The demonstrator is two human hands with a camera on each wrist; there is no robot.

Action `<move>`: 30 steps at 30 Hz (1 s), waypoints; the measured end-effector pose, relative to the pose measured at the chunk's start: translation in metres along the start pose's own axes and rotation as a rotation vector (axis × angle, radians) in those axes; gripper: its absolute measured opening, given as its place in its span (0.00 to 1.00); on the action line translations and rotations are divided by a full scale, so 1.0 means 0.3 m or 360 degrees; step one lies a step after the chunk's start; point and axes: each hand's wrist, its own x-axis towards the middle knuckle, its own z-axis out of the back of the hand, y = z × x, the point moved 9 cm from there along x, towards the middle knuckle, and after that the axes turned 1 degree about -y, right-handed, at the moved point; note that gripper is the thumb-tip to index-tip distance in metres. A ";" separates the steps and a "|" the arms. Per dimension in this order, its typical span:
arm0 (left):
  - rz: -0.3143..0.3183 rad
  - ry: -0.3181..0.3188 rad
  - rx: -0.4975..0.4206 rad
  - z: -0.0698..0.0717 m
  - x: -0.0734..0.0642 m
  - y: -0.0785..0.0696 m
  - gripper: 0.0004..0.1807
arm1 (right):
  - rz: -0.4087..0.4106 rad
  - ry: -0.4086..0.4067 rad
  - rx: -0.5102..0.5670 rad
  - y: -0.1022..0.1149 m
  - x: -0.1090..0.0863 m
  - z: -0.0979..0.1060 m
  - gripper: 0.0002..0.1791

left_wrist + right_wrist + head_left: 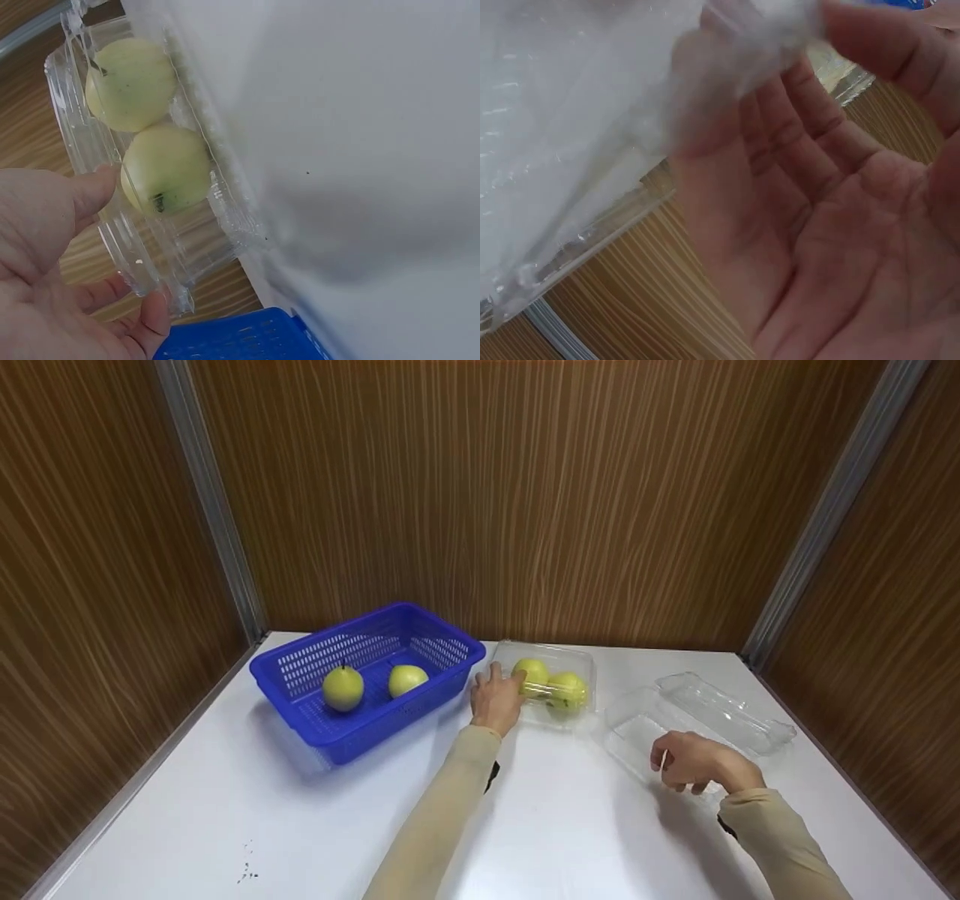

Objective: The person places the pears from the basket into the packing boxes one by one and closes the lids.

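Observation:
Two yellow-green pears (568, 691) lie in a clear plastic container (582, 654) at the back middle of the table. My left hand (498, 699) grips its left end; in the left wrist view the thumb (96, 189) lies against the plastic near one pear (166, 168) and the fingers bend at the edge. On the right is another clear plastic container (637, 736), open, with no fruit visible in it. My right hand (697, 763) is above its near side. In the right wrist view, thumb and curled fingers (705, 97) pinch its blurred plastic edge.
A blue perforated basket (360, 741) stands on the left with two more pears (343, 688) inside. Wood-grain panels (525, 495) close off the back and both sides of the white table (540, 825). Small dark specks mark the front left.

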 end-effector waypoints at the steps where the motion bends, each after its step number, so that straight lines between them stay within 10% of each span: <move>1: 0.0001 0.0010 -0.0004 -0.002 0.004 0.000 0.19 | -0.0010 0.0023 -0.0003 0.002 -0.003 -0.005 0.14; 24: -0.0105 0.0281 -0.0055 -0.035 0.016 0.009 0.34 | 0.0367 0.0397 0.0120 0.243 0.023 -0.162 0.19; 30: -0.0159 0.0148 -0.0020 -0.013 -0.015 -0.015 0.23 | 0.0420 0.0416 0.0087 0.286 0.026 -0.184 0.21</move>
